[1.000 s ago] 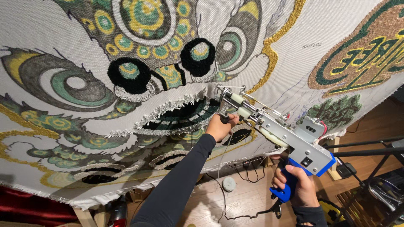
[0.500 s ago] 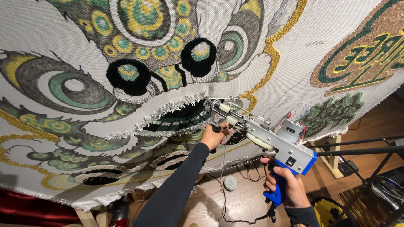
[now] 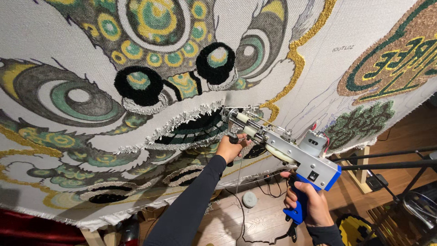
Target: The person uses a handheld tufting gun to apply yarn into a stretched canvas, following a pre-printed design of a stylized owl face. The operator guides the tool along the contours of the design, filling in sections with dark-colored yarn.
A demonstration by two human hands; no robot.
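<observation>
1. Head view: a tufting gun (image 3: 284,152) sits right in the middle of the action, a boxy grey metal body with a blue trim edge, a blue pistol grip below and a cluster of steel rods and a cream roller at its nose.
2. The gun's nose presses against the stretched backing cloth (image 3: 318,68), a pale, coarse woven sheet that fills the scene above and left of the gun.
3. The right hand (image 3: 306,205) is wrapped tight around the blue grip (image 3: 296,213) at the gun's lower end, fingers curled shut on it, thumb up along the side.
4. The left hand (image 3: 232,148), at the end of a black sleeve (image 3: 191,205), is clamped on the black front handle just under the gun's nose, fingers closed round it.
5. A thin strand of yarn (image 3: 240,182) hangs down from the gun's front, just beside the left wrist.
6. Left of the gun's nose, fuzzy tufted pile forms a mouth shape (image 3: 195,130): dark green and black centre, fringed with shaggy white.
7. Above the gun, two round black plush tufts (image 3: 215,61) with green-yellow centres stand out, dense and velvety.
8. Up and right of the gun, a rough gold tufted line (image 3: 296,54) snakes over the cloth.
9. Below the gun, a wooden floor (image 3: 268,218) shows, with a small round grey disc (image 3: 249,199) lying on it and black cables near it.
10. Right of the gun, dark metal bars (image 3: 387,159) run across.
</observation>
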